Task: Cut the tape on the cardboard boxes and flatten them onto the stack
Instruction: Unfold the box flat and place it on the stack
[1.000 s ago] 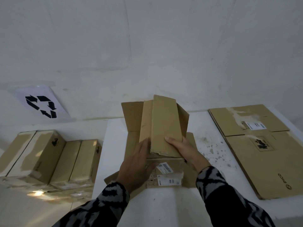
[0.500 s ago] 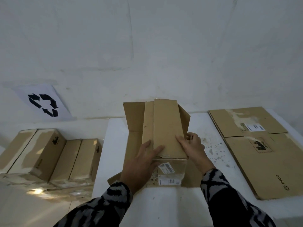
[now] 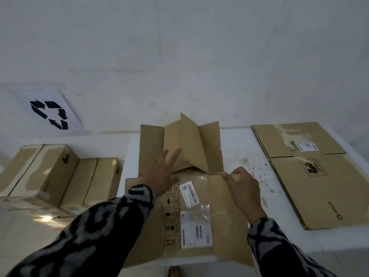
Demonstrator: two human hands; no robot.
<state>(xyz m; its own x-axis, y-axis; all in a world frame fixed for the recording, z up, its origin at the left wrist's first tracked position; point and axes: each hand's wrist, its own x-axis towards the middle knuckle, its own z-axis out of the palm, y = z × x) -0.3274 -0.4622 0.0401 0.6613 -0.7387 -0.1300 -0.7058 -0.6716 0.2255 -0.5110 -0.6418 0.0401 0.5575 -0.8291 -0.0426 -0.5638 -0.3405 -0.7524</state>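
Observation:
A cardboard box (image 3: 199,220) with shipping labels lies on the white table (image 3: 265,236) in front of me, its flaps spread outward. My left hand (image 3: 159,174) presses with straight fingers against the raised far flaps (image 3: 185,144). My right hand (image 3: 241,182) is curled at the box's right edge and pinches a thin strip of tape (image 3: 214,173) stretched along the fold. The stack of flattened boxes (image 3: 311,176) lies on the right of the table.
Several taped cardboard boxes (image 3: 58,174) stand on the floor to the left of the table. A recycling sign (image 3: 50,112) hangs on the white wall behind them. A bare foot (image 3: 173,271) shows below the table's near edge.
The box has tipped down flat toward me, its labelled side now facing up. My left hand moved up onto the far flaps. My right hand moved right and pinched the tape.

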